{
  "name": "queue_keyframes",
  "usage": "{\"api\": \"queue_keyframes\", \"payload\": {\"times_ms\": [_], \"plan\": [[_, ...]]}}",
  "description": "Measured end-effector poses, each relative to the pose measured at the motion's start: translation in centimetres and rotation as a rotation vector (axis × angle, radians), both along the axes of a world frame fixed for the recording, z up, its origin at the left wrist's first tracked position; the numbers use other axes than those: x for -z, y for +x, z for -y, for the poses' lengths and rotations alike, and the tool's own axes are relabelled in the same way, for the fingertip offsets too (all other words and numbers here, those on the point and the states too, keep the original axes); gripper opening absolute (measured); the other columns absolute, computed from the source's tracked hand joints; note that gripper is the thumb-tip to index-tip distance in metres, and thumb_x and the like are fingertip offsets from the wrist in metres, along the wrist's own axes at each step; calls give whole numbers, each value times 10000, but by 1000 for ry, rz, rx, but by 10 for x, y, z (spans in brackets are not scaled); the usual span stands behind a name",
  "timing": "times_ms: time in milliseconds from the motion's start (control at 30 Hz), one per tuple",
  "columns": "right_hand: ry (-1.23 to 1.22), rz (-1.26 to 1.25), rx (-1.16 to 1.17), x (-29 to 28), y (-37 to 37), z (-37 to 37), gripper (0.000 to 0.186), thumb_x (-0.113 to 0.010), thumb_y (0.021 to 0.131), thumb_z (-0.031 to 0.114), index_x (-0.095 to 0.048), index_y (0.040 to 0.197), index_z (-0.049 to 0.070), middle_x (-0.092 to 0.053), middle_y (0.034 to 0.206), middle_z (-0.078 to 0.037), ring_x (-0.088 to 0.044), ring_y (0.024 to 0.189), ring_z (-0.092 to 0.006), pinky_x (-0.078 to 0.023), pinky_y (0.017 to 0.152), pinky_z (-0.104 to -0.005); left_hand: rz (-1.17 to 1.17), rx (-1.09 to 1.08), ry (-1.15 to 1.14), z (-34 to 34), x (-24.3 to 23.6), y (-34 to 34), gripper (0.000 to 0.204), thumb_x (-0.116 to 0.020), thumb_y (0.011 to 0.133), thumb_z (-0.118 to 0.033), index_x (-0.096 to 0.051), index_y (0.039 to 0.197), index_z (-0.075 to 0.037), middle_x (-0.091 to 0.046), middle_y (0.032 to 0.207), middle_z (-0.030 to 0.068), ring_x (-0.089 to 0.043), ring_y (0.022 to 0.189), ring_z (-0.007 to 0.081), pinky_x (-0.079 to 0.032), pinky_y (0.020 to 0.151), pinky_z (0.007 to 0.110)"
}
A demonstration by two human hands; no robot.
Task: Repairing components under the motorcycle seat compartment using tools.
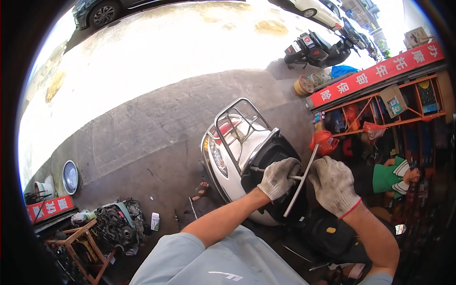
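Both my hands wear off-white knit work gloves. My left hand (280, 179) is closed around the shaft of a T-handle wrench (300, 186), whose silver crossbar stands between my hands. The shaft's far end points into the black open rear section (280, 147) of a white scooter (231, 183). Close beside the crossbar, my right hand (334, 186) has its fingers curled; whether they touch the bar or pinch something is hidden. A chrome rear rack (241, 124) rises over the scooter's tail light.
Right of the scooter stands an orange-framed shelf (403, 123) with a red plastic bag (324, 142) before it. A person in green (392, 176) is at the right. Engine parts (121, 225) lie lower left, near a metal basin (70, 177). A black scooter (316, 50) is parked beyond.
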State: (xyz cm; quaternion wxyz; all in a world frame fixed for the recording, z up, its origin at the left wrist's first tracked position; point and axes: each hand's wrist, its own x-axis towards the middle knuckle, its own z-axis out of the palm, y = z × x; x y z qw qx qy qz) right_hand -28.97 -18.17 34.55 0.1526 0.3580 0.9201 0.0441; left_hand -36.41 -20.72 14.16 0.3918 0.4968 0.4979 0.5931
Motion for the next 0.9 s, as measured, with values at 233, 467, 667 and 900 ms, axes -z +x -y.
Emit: {"api": "queue_keyframes", "payload": {"times_ms": [233, 467, 667, 900], "plan": [[-140, -338, -180, 14, -7, -4, 395, -698, 733, 46, -554, 1101, 52, -567, 1080, -150, -620, 860, -301, -497, 762, -405, 64, -95, 22, 0, -8, -20, 139, -543, 877, -127, -618, 969, -55, -641, 843, 179, -628, 814, 381, -485, 689, 448], [-703, -853, 827, 56, -1, 17, 310, -607, 892, 146, -513, 1141, -12, -643, 769, -80, -611, 621, -125, -494, 577, -293, 53, -47, -92, 1, 5, -29, 161, -560, 870, -145, -617, 987, -50, -646, 861, 189, -636, 827, 377, -493, 699, 434], [-439, -819, 289, 89, 2, 30, 165, -536, 912, 97, -603, 1015, -14, -636, 813, -108, -627, 716, -128, -502, 591, -280, 355, 212, -214, 6, 31, -19, 354, -647, 774, -207, -614, 1089, -49, -655, 976, 165, -638, 919, 361, -506, 779, 413], [-595, -1126, 774, 82, 26, 43, 168, -540, 916, 145, -618, 996, 20, -620, 620, -85, -637, 558, -153, -495, 541, -290, -401, 54, -275, 44, 44, -32, 313, -598, 859, -215, -600, 1131, -61, -627, 1051, 177, -608, 974, 366, -487, 846, 430]]}}
